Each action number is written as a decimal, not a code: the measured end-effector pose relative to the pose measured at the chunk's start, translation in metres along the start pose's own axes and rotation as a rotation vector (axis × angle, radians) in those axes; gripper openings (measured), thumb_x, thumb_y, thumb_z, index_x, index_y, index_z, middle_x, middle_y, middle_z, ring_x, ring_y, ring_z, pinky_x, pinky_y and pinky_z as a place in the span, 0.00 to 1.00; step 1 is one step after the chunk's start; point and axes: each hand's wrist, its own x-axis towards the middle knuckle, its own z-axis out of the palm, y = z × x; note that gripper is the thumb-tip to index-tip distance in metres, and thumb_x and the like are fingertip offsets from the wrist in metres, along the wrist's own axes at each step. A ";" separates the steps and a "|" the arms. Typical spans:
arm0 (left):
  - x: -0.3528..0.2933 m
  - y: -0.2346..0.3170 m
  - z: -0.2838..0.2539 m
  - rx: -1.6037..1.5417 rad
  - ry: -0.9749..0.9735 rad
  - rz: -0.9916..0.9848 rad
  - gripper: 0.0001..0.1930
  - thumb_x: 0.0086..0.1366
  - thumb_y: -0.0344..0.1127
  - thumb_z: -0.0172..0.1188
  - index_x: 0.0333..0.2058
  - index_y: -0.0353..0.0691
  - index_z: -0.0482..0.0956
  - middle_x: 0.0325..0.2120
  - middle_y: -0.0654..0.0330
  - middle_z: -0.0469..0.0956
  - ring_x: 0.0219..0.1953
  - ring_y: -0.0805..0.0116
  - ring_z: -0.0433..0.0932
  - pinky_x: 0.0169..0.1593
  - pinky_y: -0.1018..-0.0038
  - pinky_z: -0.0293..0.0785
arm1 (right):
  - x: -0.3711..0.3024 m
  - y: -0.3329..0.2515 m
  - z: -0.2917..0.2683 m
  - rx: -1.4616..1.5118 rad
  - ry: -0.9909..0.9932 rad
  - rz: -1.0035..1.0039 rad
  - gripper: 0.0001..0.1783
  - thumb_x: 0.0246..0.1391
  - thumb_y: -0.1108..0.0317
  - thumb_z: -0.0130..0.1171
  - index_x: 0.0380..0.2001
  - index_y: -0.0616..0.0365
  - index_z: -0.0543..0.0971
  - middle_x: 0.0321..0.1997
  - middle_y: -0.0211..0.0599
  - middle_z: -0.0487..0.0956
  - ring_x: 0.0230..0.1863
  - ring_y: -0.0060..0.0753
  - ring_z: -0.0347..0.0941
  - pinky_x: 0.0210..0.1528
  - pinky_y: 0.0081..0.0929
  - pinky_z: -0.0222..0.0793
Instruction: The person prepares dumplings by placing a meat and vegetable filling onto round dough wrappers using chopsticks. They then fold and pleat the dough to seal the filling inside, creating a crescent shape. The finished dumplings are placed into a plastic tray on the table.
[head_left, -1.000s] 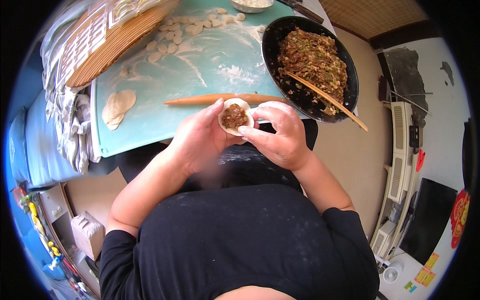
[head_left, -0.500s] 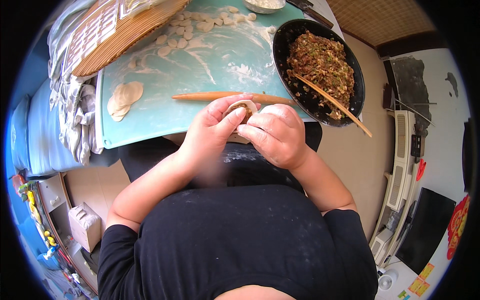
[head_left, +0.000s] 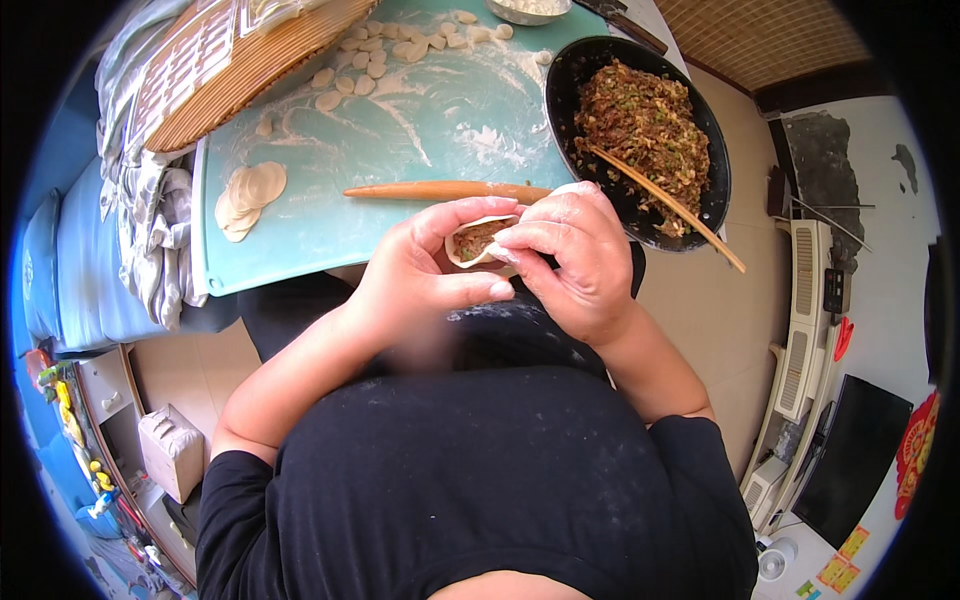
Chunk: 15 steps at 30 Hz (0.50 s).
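Cradling the filled dough wrapper [head_left: 476,242] near the middle of the frame, your left hand [head_left: 425,262] curves its fingers around the far and left sides, while its thumb stretches along the near side, leaving a wide gap between thumb and forefinger. Your right hand [head_left: 572,262] pinches the right edge of that wrapper, thumb and forefinger drawn narrow on the dough; the brown, green-flecked stuffing shows between your two hands. Just beyond your fingers, a wooden rolling pin [head_left: 430,190] lies across the near part of the turquoise board [head_left: 320,235], its right end hidden behind your right hand. At the upper right of the frame you have a black pan [head_left: 562,112] heaped with filling [head_left: 640,125], with a pair of chopsticks [head_left: 680,215] resting in it and reaching past its rim. Flat round wrappers [head_left: 248,200] overlap on the board at the left, and small dough pieces [head_left: 410,50] are scattered over its top part, near white streaks of flour [head_left: 495,145]. A slatted wooden mat [head_left: 265,85] juts over the board at the upper left.
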 end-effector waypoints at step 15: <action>-0.004 0.008 0.006 0.475 0.002 0.118 0.33 0.54 0.20 0.57 0.57 0.35 0.54 0.45 0.55 0.71 0.45 0.74 0.71 0.46 0.78 0.69 | 0.008 -0.002 -0.010 0.143 -0.126 0.180 0.14 0.32 0.73 0.64 0.29 0.54 0.79 0.32 0.34 0.71 0.35 0.36 0.66 0.38 0.29 0.62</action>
